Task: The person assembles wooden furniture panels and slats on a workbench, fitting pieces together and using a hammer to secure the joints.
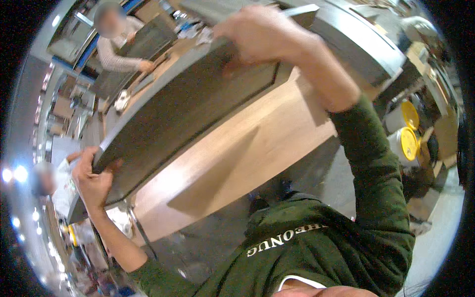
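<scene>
A long dark grey-brown panel [183,104] stands tilted over a pale wooden tabletop [292,128]. Its lighter upper edge runs from lower left to upper right. My left hand [94,180] grips the panel near its left end, thumb on the near face and fingers over the edge. Farther up to the right, my right hand [262,37] holds the same edge near the other end; it is slightly blurred and its fingertips are partly hidden. The panel's lower edge is close to the tabletop, on which a shadow falls; whether they touch I cannot tell.
Beyond the panel, a person [118,47] in a striped sleeve works at another bench. A second person [59,188] in white is at the far left. White buckets with yellow lids [408,143] stand at right, near cardboard. A large grey slab [351,39] lies at upper right.
</scene>
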`<state>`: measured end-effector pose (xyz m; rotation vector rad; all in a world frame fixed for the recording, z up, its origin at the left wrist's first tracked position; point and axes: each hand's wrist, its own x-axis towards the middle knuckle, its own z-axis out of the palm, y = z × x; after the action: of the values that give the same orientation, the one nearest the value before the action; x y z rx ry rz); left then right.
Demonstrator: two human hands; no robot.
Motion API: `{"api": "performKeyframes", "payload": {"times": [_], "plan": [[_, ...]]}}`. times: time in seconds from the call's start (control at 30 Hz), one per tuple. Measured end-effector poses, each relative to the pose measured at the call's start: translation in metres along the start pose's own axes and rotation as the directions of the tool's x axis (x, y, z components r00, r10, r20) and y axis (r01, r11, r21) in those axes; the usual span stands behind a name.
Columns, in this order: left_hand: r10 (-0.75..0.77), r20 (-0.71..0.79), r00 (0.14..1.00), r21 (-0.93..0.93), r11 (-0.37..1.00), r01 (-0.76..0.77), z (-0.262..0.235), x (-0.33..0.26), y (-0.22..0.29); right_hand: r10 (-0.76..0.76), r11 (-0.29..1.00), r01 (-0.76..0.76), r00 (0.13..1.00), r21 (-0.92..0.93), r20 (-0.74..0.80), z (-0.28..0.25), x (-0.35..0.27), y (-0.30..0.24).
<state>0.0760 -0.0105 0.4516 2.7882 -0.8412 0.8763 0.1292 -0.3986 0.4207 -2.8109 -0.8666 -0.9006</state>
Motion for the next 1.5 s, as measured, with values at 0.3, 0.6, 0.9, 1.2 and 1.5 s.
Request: {"api": "performKeyframes", "payload": {"times": [0.3, 0.6, 0.9, 1.2, 1.5], "plan": [[-0.308, 0.152, 0.939, 0.236, 0.934, 0.268, 0.104, -0.059, -0.008, 0.253, 0.965, -0.261, 0.921, -0.011, 0.296, 0.101, -0.018, -0.03], [-0.152, 0.084, 0.985, 0.158, 0.978, 0.138, 0.131, -0.102, -0.039, 0.21, 0.978, -0.204, 0.943, -0.052, 0.257, 0.098, -0.036, -0.038], [0.04, 0.063, 0.997, 0.112, 0.993, -0.047, 0.11, -0.102, -0.005, 0.187, 0.98, -0.173, 0.97, -0.103, 0.156, -0.092, -0.004, -0.08], [-0.02, 0.04, 0.999, -0.006, 1.0, 0.021, 0.113, -0.113, -0.024, 0.388, 0.922, -0.376, 0.887, -0.094, 0.25, 0.049, -0.063, -0.077], [0.081, -0.071, 0.994, 0.006, 0.997, -0.081, 0.121, -0.146, 0.012, 0.285, 0.953, -0.286, 0.958, -0.098, -0.024, 0.059, -0.134, -0.1]]}}
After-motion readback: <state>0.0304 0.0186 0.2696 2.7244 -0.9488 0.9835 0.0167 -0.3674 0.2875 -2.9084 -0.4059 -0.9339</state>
